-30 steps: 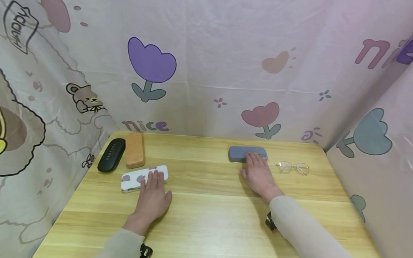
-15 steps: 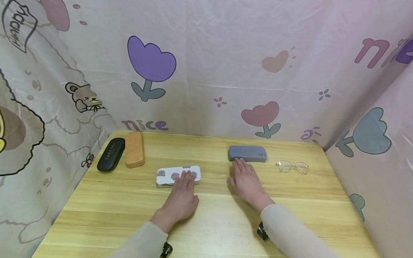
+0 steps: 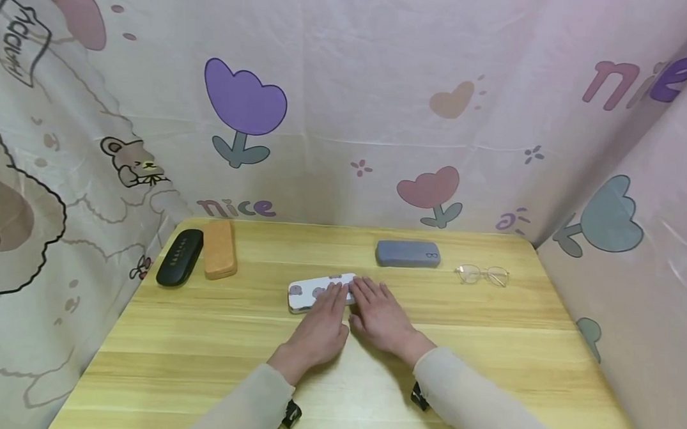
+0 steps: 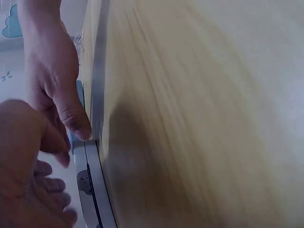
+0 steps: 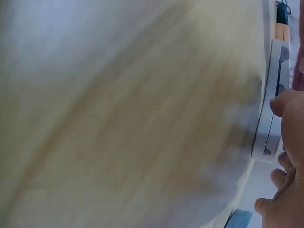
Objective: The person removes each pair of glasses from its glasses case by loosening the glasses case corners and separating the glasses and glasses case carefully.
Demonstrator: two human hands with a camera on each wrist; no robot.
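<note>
A white glasses case (image 3: 304, 296) with grey-brown animal prints lies closed at mid-table in the head view. My left hand (image 3: 320, 332) rests extended fingers on its top, toward the right half. My right hand (image 3: 386, 320) is at the case's right end, its straight fingertips on that corner. Right beside each other, the two hands cover part of the case. In the left wrist view, the right hand's thumb (image 4: 73, 114) meets the end of the case (image 4: 90, 185). The right wrist view shows the case's front side (image 5: 270, 109) with a thumb against it.
A blue-grey glasses case (image 3: 407, 254) lies behind the right hand. Wire-framed glasses (image 3: 483, 275) are farther right. At the back left stand a black glasses case (image 3: 180, 257) and an orange case (image 3: 220, 251). Patterned curtains (image 3: 348, 112) border the wooden table (image 3: 228, 350).
My left hand has slid the white case rightward from near the orange case to mid-table. My right hand has left the blue-grey case and moved left to the white case's end.
</note>
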